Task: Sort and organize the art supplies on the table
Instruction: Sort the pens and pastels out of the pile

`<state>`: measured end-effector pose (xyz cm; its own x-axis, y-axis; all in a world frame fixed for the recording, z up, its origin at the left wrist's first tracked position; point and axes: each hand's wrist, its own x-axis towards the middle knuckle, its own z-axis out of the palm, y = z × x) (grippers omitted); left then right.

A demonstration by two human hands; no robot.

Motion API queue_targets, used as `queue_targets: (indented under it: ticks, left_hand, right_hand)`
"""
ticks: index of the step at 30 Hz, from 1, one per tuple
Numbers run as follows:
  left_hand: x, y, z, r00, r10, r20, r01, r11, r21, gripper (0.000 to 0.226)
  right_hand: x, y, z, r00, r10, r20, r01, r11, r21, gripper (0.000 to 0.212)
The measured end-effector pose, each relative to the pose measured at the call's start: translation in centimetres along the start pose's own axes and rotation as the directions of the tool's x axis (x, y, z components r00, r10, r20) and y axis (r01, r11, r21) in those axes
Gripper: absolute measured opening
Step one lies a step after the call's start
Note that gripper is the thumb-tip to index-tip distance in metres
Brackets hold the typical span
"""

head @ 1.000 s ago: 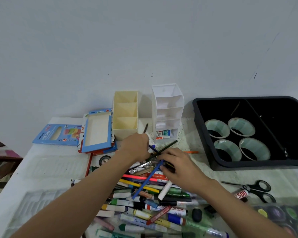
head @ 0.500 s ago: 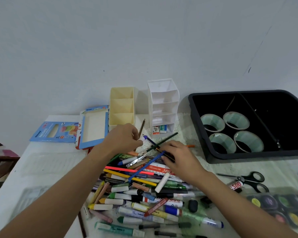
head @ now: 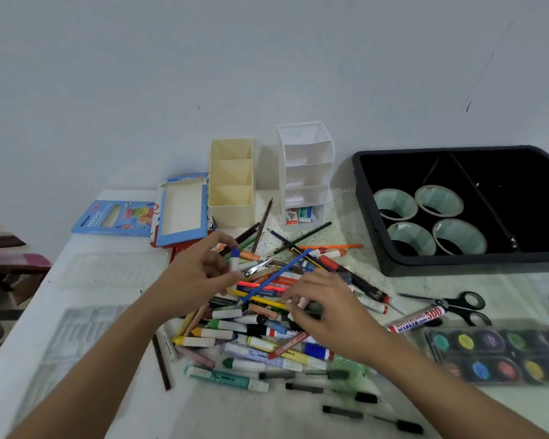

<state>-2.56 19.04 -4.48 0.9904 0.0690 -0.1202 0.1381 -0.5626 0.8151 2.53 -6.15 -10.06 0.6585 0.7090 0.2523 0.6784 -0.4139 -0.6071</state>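
Observation:
A heap of markers, crayons and pencils (head: 254, 340) covers the middle of the table. My left hand (head: 197, 277) hovers over the heap's far left and pinches a white marker with a blue cap (head: 234, 263) upright between thumb and fingers. My right hand (head: 330, 315) rests on the heap's right side, its fingertips closed on a pale crayon (head: 302, 302). A blue pencil (head: 276, 275) lies slanted between the two hands. At the back stand a cream three-slot holder (head: 232, 182) and a white tiered organizer (head: 308, 172), which has small boxes in its lowest tier.
A black tray (head: 374, 248) with several tape rolls sits at the back right. Black scissors (head: 457, 305), a whiteboard marker (head: 415, 320) and a paint palette (head: 501, 353) lie to the right. Blue crayon boxes (head: 114, 218) and clear plastic inserts (head: 108, 270) lie to the left. Black pens (head: 371, 419) lie near the front.
My left hand has drawn back from the holders toward me with the white marker. My right hand has slid nearer, off the pencils and onto the pale crayon. The camera has tilted down.

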Motion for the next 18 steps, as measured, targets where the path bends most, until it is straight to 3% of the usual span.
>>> queue_targets:
  ticks: [9,12,18]
  left_hand:
    - [-3.4,-3.7,-1.9,0.997,-0.004,-0.081,0.013,0.994,0.110,0.024]
    - [-4.5,-4.6,-2.4,0.997,-0.004,-0.073,0.013,0.992,0.122,0.025]
    - [-6.3,-5.8,-2.7,0.998,0.005,-0.067,0.004,0.993,0.121,0.027]
  right_hand:
    - [0.8,-5.6,4.8,0.905,-0.236,0.354,0.334,0.909,-0.249,0.017]
    - [0.6,-6.3,5.9,0.896,-0.229,0.379,0.351,0.890,-0.291,0.004]
    - [0.9,-7.1,6.6,0.896,-0.167,0.410,0.340,0.853,-0.396,0.012]
